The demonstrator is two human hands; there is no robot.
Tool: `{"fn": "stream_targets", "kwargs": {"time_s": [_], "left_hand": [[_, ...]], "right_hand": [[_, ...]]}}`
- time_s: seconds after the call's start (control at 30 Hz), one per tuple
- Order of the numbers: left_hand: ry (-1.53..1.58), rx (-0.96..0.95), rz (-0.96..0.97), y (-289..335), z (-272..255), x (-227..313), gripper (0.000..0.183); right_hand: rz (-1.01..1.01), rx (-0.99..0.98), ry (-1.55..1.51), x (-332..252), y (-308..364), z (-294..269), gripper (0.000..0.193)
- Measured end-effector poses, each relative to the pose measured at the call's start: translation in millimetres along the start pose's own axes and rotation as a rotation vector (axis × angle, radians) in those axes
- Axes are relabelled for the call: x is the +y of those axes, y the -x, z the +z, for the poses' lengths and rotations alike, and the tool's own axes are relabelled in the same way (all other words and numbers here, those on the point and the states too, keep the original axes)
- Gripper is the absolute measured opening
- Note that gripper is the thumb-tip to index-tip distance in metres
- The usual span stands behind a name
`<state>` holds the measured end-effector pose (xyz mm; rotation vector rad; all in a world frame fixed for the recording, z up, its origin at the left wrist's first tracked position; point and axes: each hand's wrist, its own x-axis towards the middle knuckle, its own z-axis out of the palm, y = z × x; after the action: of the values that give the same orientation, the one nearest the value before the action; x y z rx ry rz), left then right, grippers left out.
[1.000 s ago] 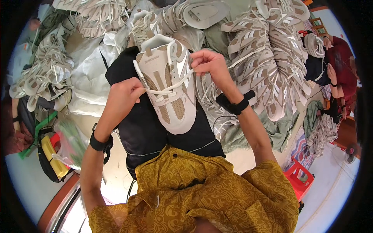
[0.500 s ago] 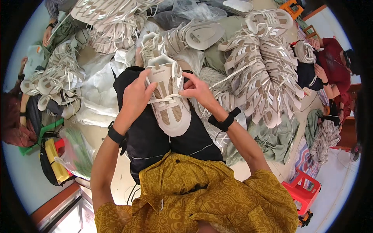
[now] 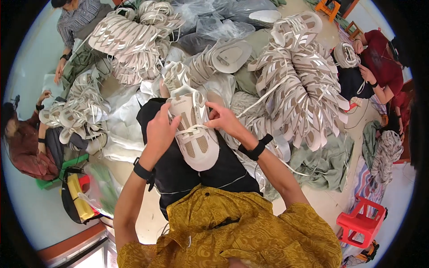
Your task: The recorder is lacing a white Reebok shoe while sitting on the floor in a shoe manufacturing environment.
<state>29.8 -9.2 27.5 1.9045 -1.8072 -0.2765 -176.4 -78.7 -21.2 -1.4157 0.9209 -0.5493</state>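
A beige and white sneaker [image 3: 202, 155] rests on my black-trousered thighs, its toe pointing toward me. My left hand [image 3: 161, 129] grips its left side, the thumb lying along the upper near the tongue. A white shoelace [image 3: 193, 131] crosses the front of the lacing in a bundle. On the shoe's right edge, my right hand [image 3: 225, 119] has its thumb on the lace and its index finger higher up by the eyelets. What the curled fingers of that hand hold is partly hidden. Dark bands circle both my wrists.
Rows of similar sneakers [image 3: 304, 94] are heaped ahead on the right, with another pile [image 3: 129, 42] at the far left. Clear plastic bags [image 3: 219, 22] lie behind. Co-workers sit at left and right [image 3: 380, 62]. A red stool [image 3: 361, 222] stands at the lower right.
The whole scene has shifted in view, and the sneaker appears slightly lower. The lace band reaches less far left. My right thumb and index finger are farther apart.
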Motion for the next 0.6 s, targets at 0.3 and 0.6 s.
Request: {"fn": "stream_targets", "kwargs": {"time_s": [0.3, 0.6], "left_hand": [[-0.013, -0.005, -0.011, -2, 1, 10, 0.042], [0.42, -0.201, -0.128, 5, -27, -12, 0.043]], "right_hand": [[0.035, -0.032, -0.159, 20, -6, -5, 0.068], [0.076, 0.008, -0.096, 16, -7, -12, 0.066]]}}
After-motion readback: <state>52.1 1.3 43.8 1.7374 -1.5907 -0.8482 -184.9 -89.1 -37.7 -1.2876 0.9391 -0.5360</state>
